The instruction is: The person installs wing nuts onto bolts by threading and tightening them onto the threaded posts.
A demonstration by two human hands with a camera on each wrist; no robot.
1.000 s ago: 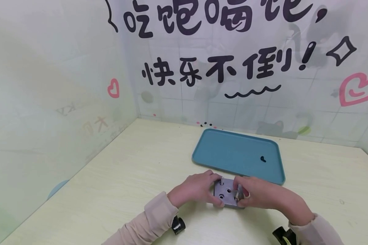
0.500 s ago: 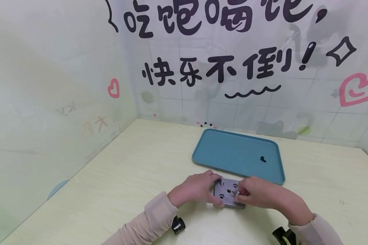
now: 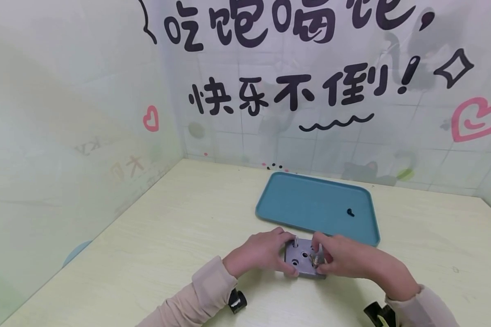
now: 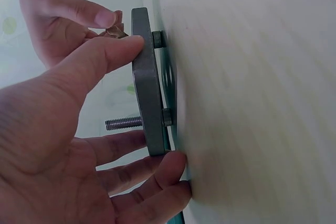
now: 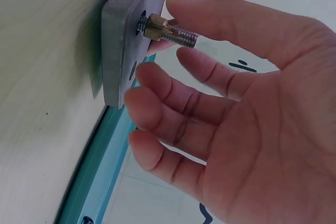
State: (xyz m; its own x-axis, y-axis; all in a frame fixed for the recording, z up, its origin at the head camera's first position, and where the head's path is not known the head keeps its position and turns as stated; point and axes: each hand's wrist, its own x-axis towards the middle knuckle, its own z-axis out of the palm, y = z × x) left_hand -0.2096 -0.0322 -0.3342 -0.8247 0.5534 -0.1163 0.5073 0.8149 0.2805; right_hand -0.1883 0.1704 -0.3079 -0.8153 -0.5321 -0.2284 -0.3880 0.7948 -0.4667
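My left hand [image 3: 262, 254] grips a thick grey metal plate [image 3: 307, 270] by its left side, thumb on the near edge and fingers at the far edge. The plate has several holes. Two threaded bolts pass through it, their heads on the table side. One bare bolt [image 4: 123, 123] sticks up near the left fingers. The other bolt [image 5: 181, 36] carries a brass-coloured nut [image 5: 156, 27] part way down its thread. Around that bolt my right hand [image 3: 343, 256] spreads its thumb and index finger, a gap showing between them in the right wrist view.
Behind the plate a blue tray [image 3: 311, 200] lies on the pale wooden table [image 3: 180, 218], with a small black piece [image 3: 350, 212] in it. A printed backdrop [image 3: 237, 136] stands at the table's back and left. Black wrist mounts [image 3: 237, 302] show below the sleeves.
Half a second ago my right fingers were drawn together at the nut on the plate's right side; now they are spread around it, much as a second ago. The left hand keeps its grip.
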